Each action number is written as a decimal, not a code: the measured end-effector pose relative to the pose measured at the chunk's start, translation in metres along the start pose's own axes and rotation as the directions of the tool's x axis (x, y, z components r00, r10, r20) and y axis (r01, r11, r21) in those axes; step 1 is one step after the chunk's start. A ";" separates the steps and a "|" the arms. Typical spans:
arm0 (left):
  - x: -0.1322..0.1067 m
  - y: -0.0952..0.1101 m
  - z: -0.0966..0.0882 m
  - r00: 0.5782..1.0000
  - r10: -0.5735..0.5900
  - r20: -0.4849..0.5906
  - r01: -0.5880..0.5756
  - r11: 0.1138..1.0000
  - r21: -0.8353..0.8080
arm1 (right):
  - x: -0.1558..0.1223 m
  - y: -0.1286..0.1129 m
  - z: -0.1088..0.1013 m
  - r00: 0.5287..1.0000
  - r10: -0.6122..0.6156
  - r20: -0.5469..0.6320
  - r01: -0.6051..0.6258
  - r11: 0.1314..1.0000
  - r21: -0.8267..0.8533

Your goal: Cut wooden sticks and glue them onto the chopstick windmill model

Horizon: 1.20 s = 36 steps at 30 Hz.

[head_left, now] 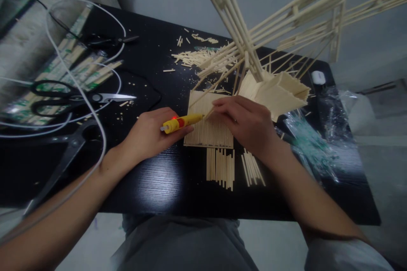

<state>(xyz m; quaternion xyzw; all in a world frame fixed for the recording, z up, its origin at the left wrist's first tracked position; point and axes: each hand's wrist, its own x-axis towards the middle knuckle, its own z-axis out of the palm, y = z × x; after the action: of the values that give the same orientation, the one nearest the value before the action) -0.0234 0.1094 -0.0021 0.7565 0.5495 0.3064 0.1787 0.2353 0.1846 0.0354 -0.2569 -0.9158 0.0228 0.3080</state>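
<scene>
Pointing rightward and slightly forward, a yellow pen-like tool [184, 123] sits in the left hand [155, 130], its body crossing the left edge of a slatted panel [208, 136]; just beside its tip a thin stick [208, 114] slants forward and to the right, its far end pinched by the right hand [249, 123], the nearer one to it; whether tip and stick touch, I cannot tell; the hands are apart, the panel between them, its slats running fore and aft
</scene>
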 end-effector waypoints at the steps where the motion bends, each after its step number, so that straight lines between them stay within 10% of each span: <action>1: 0.000 0.000 0.000 1.000 -0.005 0.004 0.005 1.000 0.002 | 0.000 0.000 0.001 1.000 -0.011 -0.010 0.011 1.000 -0.003; 36: 0.001 0.000 0.001 1.000 -0.010 0.001 0.010 1.000 0.021 | -0.002 0.005 0.003 0.999 0.040 -0.029 -0.038 0.996 0.085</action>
<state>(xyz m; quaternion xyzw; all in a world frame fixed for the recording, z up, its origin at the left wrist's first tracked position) -0.0228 0.1099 -0.0024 0.7557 0.5563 0.2995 0.1725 0.2369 0.1886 0.0310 -0.2617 -0.9041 0.0636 0.3319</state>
